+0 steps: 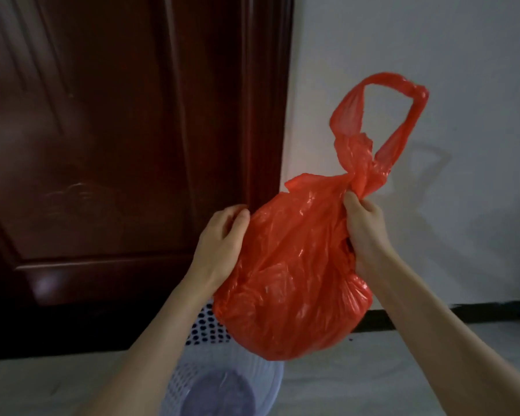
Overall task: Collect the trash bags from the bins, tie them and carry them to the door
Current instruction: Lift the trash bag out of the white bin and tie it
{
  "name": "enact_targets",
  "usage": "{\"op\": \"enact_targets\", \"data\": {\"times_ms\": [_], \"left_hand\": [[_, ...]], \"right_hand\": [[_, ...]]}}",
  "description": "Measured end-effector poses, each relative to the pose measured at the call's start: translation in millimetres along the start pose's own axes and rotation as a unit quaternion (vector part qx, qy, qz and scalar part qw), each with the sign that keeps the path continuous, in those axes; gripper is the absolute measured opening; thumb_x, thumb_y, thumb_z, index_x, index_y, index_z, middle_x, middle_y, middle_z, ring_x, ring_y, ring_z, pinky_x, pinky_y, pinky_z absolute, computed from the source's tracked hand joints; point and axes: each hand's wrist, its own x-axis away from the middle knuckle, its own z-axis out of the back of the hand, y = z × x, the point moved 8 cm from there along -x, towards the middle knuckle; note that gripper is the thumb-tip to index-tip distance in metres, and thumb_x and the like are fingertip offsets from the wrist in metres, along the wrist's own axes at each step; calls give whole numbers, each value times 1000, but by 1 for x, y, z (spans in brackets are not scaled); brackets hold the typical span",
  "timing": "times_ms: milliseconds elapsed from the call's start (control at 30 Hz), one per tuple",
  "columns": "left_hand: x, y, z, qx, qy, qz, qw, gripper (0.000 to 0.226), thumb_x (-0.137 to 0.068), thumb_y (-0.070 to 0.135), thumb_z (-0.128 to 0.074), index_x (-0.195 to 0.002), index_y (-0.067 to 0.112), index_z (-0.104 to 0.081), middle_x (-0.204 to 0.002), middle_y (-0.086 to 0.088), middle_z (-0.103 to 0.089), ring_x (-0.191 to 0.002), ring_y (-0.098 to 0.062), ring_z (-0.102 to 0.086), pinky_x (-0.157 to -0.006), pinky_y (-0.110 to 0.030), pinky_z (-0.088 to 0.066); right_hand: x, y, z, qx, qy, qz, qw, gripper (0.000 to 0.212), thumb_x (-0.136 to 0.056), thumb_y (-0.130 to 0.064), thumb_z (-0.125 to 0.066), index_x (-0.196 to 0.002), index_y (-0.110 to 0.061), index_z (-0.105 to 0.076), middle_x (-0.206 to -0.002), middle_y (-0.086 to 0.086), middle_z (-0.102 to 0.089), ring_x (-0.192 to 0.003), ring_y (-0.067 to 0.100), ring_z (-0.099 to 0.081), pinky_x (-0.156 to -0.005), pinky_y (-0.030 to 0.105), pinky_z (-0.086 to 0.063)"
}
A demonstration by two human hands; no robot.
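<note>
— What is the person holding?
— A bulging red bag of thin, crinkled, glossy plastic [291, 277], rounded at the bottom, held up in the air above a pale perforated plastic bin [222, 382] that stands on the light floor [403, 370]. Its neck is gathered, and one looped handle [382, 115] stands up above it.
— And the hands?
— The right hand [365, 226] pinches the gathered neck between thumb and curled fingers, forearm reaching up from the lower right. The left hand [222, 235] has its fingers bent against the bag's upper left side; whether they grip the plastic cannot be told.
— What lies behind?
— A dark reddish-brown panelled wooden door [117, 145] on the left, a plain white wall [433, 55] with a black skirting strip [478, 310] on the right.
</note>
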Motion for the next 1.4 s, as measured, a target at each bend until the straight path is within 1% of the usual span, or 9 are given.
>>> {"op": "enact_targets", "data": {"times_ms": [233, 400, 567, 733, 833, 967, 1133, 1233, 1400], "left_hand": [[14, 21, -105, 7, -85, -30, 996, 41, -91, 37, -49, -128, 20, -51, -124, 9, -54, -103, 5, -50, -85, -9, -35], [43, -12, -203, 115, -193, 79, 971, 74, -72, 44, -72, -134, 24, -36, -123, 10, -53, -115, -5, -51, -91, -17, -45], [36, -18, -253, 88, -125, 85, 985, 28, -79, -10, -54, -89, 15, -64, -55, 17, -64, -59, 1, -58, -56, -11, -45], [35, -22, -268, 113, -187, 198, 956, 37, -69, 11, -42, -36, 17, -59, -39, 5, -54, -41, -7, -51, -58, -28, -37], [28, -18, -254, 35, -188, 224, 956, 25, -67, 18, -43, -49, 17, -60, -55, 2, -61, -57, -13, -55, -58, -25, -40], [18, -11, -245, 77, -158, 289, 941, 27, -82, 7, -33, -68, 12, -56, -78, -10, -66, -71, -23, -58, -62, -29, -45], [24, -16, -269, 317, -135, 324, 881, 21, -64, -1, -34, -69, 7, -53, -78, -18, -66, -82, -31, -58, -77, -41, -46], [31, -33, -274, 345, -179, 265, 882, 48, -56, 9, -41, -101, 12, -60, -100, -5, -64, -92, -17, -56, -76, -23, -44], [50, -91, -264, 66, -249, 162, 952, 113, -64, 39, -71, -146, 33, 6, -154, 13, -4, -127, 4, -13, -105, -26, -22]], "right_hand": [[-23, 30, 81, 131, -5, 36, 991, 31, -93, -21, -45, -63, -15, -50, -51, -1, -43, -28, 1, -35, -33, 15, -25], [-28, 125, 134, 256, -72, -8, 964, 18, -91, -11, -49, -80, -2, -60, -71, 11, -55, -64, 16, -49, -60, 32, -37], [-22, 185, 177, 318, -145, -53, 935, 18, -84, -1, -58, -100, 6, -60, -88, 14, -64, -82, 20, -59, -72, 31, -47], [-33, 186, 232, 407, -183, -76, 892, 41, -76, 2, -51, -117, -1, -52, -105, 12, -61, -95, 20, -57, -64, 15, -41], [-46, 158, 258, 542, -191, -68, 815, 42, -82, -4, -44, -123, -5, -46, -122, 20, -57, -111, 33, -56, -89, 33, -47], [-70, 102, 280, 722, -82, -46, 685, 29, -88, -15, -44, -113, -7, -56, -115, 17, -61, -108, 35, -58, -80, 34, -45], [-84, 114, 319, 119, 64, -131, 982, 20, -84, -10, -57, -71, 5, -57, -54, 10, -45, -37, 15, -47, -41, 21, -38], [-59, 134, 334, -136, 77, -101, 983, 43, -88, -16, -58, -129, -14, -45, -82, 5, -60, -59, 8, -60, -55, 25, -48], [-20, 161, 339, 114, 39, -51, 991, 98, -76, -38, -69, -148, -22, -4, -137, 6, -44, -115, 17, -50, -103, 44, -41]]}}
